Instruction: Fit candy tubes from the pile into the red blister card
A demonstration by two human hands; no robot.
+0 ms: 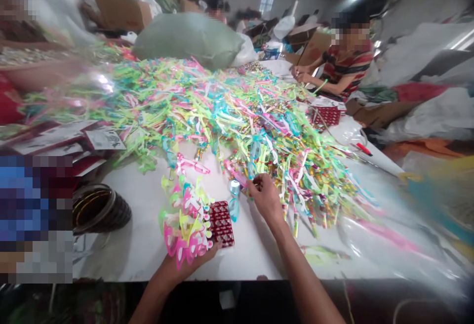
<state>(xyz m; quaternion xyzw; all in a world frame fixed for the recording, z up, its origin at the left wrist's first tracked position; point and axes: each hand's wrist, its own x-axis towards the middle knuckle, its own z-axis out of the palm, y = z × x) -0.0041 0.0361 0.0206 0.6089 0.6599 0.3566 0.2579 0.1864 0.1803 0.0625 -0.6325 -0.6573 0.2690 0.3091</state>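
Holding a dark red rectangular box with rows of pale marks [221, 220] in the left hand [190, 265]; reaching with the right hand [267, 199].

Grips the box at its near end, over the white worktop [142, 250], with a cluster of pink, white and yellow-green plastic pieces [186, 225] against its left side. Curls the fingers of the right hand at the near edge of a broad heap of green, pink and blue plastic pieces [218, 104], just beside a purple-pink strip [238, 175]; cannot tell, through the blur, whether to call that hand full or bare. Has a silver-topped, translucent blue piece [234, 208] just right of the box, a dark, ribbed, round container [114, 213] to the left, and a co-worker in a striped shirt [351, 69] past the heap, at right.
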